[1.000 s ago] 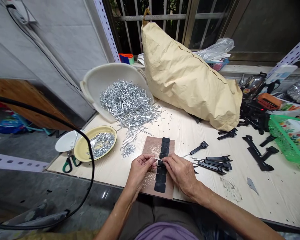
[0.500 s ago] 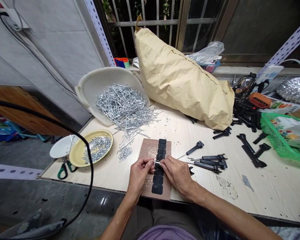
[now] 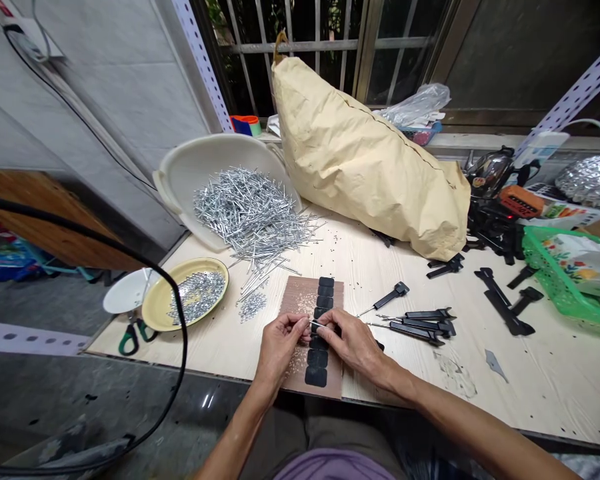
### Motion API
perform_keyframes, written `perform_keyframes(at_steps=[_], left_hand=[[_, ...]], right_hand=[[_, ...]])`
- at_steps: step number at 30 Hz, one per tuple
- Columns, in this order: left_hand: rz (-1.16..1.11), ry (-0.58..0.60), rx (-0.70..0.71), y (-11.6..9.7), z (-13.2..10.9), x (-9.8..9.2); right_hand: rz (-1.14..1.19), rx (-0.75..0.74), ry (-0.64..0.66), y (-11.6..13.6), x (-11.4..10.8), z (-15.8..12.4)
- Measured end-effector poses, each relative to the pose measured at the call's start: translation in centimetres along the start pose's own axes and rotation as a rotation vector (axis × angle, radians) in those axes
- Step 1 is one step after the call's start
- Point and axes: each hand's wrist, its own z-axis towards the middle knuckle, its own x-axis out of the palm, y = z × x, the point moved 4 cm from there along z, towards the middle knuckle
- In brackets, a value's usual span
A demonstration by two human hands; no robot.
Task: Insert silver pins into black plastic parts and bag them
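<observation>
Over a brown board with a column of black rounded pads, my two hands meet. My right hand is closed on a thin metal rod that points left. My left hand is pinched at the rod's left end; any small piece between those fingertips is too small to make out. Pale crumbs are scattered over the board. To the right lie several black-handled tools with thin metal shafts, and another such tool sits apart behind them.
A white scoop-shaped basin spills metal pins. Nearby are a yellow plate of small metal pieces, a loose pile, and green-handled scissors. A large paper sack, black parts and a green basket stand rightward.
My right hand has shifted slightly, its fingers lifting and curling more around the rod. My left hand stays nearly in place. The view has moved a little.
</observation>
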Motion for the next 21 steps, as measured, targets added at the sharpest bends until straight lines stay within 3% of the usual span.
perform_keyframes(at_steps=[5, 9, 14, 21], left_hand=[[-0.007, 0.000, -0.001, 0.09, 0.06, -0.13], [-0.037, 0.012, -0.024, 0.10, 0.13, -0.13], [-0.064, 0.032, -0.084, 0.01, 0.15, -0.13], [-0.001, 0.072, -0.091, -0.42, 0.23, -0.05]], right_hand=[[-0.116, -0.055, -0.022, 0.40, -0.04, 0.00], [0.023, -0.037, 0.014, 0.36, 0.07, 0.13], [-0.067, -0.076, -0.005, 0.55, -0.11, 0.04], [0.105, -0.011, 0.040, -0.15, -0.02, 0.34]])
